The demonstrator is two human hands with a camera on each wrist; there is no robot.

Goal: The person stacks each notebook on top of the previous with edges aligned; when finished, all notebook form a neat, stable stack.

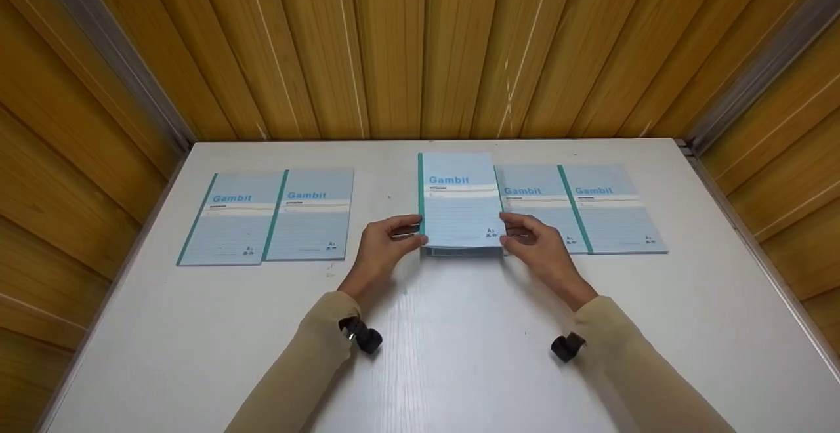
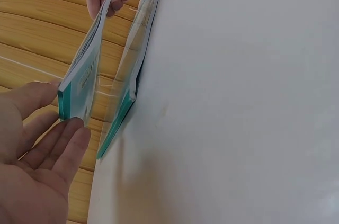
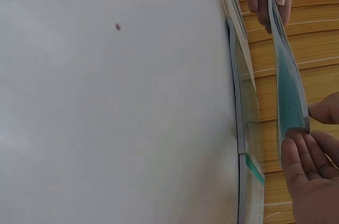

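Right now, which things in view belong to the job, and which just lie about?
In the job:
- blue paper notebook with green spine, pinched by left hand and right hand

Apparently just lying there:
- two matching notebooks at left
- two more at right
- another notebook mostly hidden beneath the first

Smooth paper notebook (image 1: 459, 213) between left hand (image 1: 382, 248) and right hand (image 1: 543, 249), smooth, softly glossy tabletop (image 1: 459, 354) below them, matt cloth sleeves (image 1: 295, 361) behind them, wood-grained panels (image 1: 394, 52) beyond.

Lower notebook (image 1: 466, 252) mostly hidden by held notebook (image 1: 457, 206); sleeves (image 1: 289, 367) cut off below
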